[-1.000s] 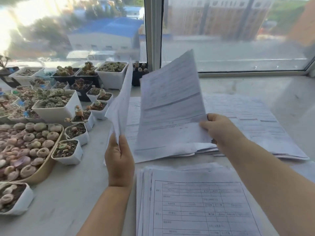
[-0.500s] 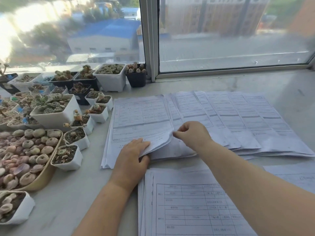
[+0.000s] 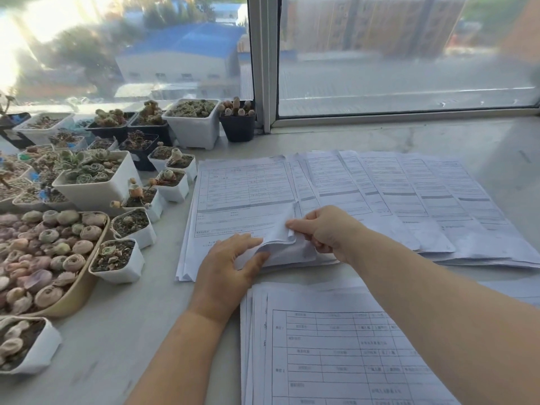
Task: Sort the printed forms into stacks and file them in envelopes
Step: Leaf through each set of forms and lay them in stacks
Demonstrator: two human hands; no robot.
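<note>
A stack of printed forms lies flat on the pale sill in front of me. My left hand rests on its lower edge, fingers straight and thumb under the raised sheets. My right hand pinches the lifted bottom right corner of the top sheets. More forms lie fanned out and overlapping to the right. A second stack of forms with a table grid lies nearest me, partly under my right forearm.
Many small white and black pots of succulents crowd the left of the sill, with a tan oval planter full of plants beside the left stack. The window frame rises behind. Bare sill shows at the back right.
A second ago both hands held sheets up in the air. The sheets have come down flat onto the left stack, and my right hand now lifts only their corner.
</note>
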